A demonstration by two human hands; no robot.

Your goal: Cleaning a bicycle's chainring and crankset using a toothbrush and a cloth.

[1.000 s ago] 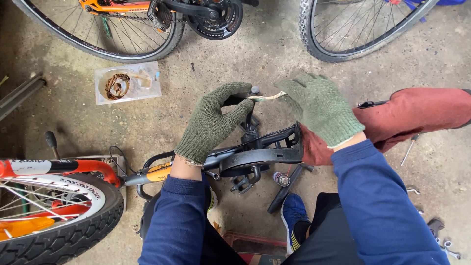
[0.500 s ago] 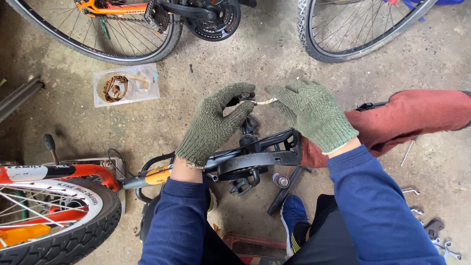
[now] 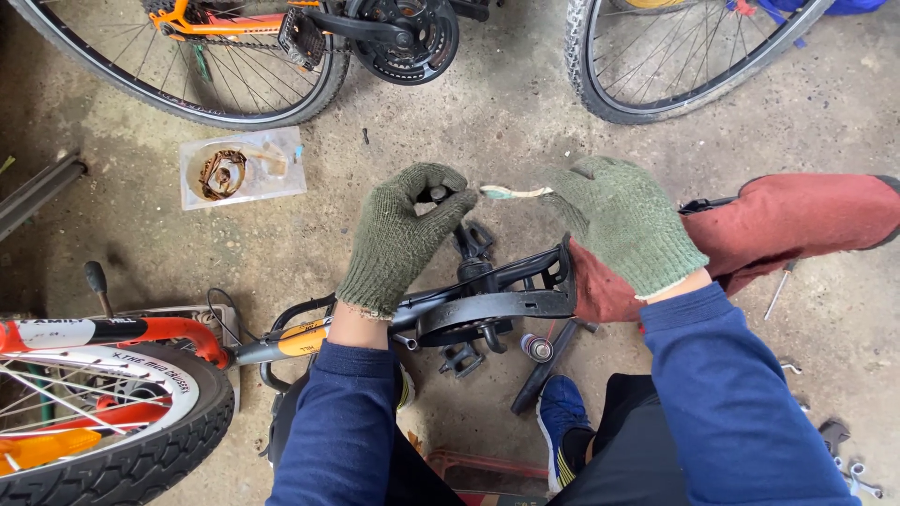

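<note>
Head view: a small dark part (image 3: 436, 195) is pinched in the clenched grip of the left hand (image 3: 398, 239) above the upturned bike's crank (image 3: 487, 300), while a pale strip (image 3: 514, 192) is held taut by the right hand's (image 3: 626, 225) fingertips, seemingly for wrapping.

We see both hands in coarse green knitted gloves, the left hand (image 3: 403, 234) and right hand (image 3: 623, 225) alike fuzzy and matt. Between them runs a pale strip (image 3: 514, 192), dull and frayed-looking. Below, the black bicycle frame part (image 3: 497, 300) is painted metal with a soft sheen. The red cloth (image 3: 797, 225) looks thick and matt. The concrete floor (image 3: 506, 112) is rough and stained. A clear plastic bag (image 3: 242, 169) shines glossy.
</note>
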